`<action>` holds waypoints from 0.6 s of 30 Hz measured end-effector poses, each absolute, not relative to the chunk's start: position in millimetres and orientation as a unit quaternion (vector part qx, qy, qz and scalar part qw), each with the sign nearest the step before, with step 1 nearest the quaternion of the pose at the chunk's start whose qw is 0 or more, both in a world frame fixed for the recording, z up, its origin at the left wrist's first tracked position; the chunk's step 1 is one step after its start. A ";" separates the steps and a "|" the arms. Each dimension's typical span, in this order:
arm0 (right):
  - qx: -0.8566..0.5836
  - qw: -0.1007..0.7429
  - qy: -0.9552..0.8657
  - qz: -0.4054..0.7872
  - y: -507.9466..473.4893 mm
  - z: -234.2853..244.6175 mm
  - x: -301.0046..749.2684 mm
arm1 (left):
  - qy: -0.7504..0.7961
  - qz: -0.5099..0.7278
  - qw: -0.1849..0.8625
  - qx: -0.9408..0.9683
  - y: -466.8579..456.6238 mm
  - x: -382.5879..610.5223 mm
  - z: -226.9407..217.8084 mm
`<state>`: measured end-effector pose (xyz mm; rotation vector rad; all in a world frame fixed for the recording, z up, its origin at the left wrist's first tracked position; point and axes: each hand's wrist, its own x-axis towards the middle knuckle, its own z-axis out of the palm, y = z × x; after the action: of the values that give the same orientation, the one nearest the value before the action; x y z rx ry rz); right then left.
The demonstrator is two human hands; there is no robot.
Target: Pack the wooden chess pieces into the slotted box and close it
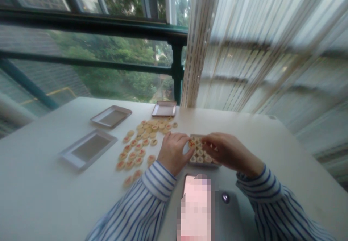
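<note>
A white table is spread under the left hand and the right hand. Well left of the left hand, a shallow tray is set. Between the hands, a box is lined with round pieces. Over it the right hand is curled, its hold hidden. By the nearly closed left hand, a red-marked piece is pinched at the box.

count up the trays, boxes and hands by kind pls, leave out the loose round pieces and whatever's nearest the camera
Shallow trays: 3
Box with round pieces in it: 1
Bare hands, the left hand and the right hand: 2
Total: 6
</note>
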<state>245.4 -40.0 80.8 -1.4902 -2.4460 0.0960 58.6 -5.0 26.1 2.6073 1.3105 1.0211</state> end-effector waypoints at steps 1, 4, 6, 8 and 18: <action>-0.517 0.141 -0.844 0.034 -39.3 80.2 246.3 | 0.425 0.328 0.028 0.843 -3.4 60.8 25.3; -0.520 0.153 -0.839 0.039 -37.0 78.3 248.5 | 0.428 0.332 0.033 0.840 -0.2 65.0 22.0; -0.525 0.161 -0.835 0.042 -35.5 77.1 249.2 | 0.425 0.345 0.035 0.836 0.5 65.8 18.3; -0.530 0.164 -0.831 0.045 -34.2 75.9 249.6 | 0.418 0.366 0.037 0.830 0.3 65.3 13.2; -0.544 0.167 -0.819 0.071 -29.4 68.2 248.8 | 0.380 0.411 0.028 0.828 -4.8 62.7 -0.3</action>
<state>248.8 -29.4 68.2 -1.5471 -2.3323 0.2024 62.7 -4.8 -0.3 2.5553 1.1736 1.2694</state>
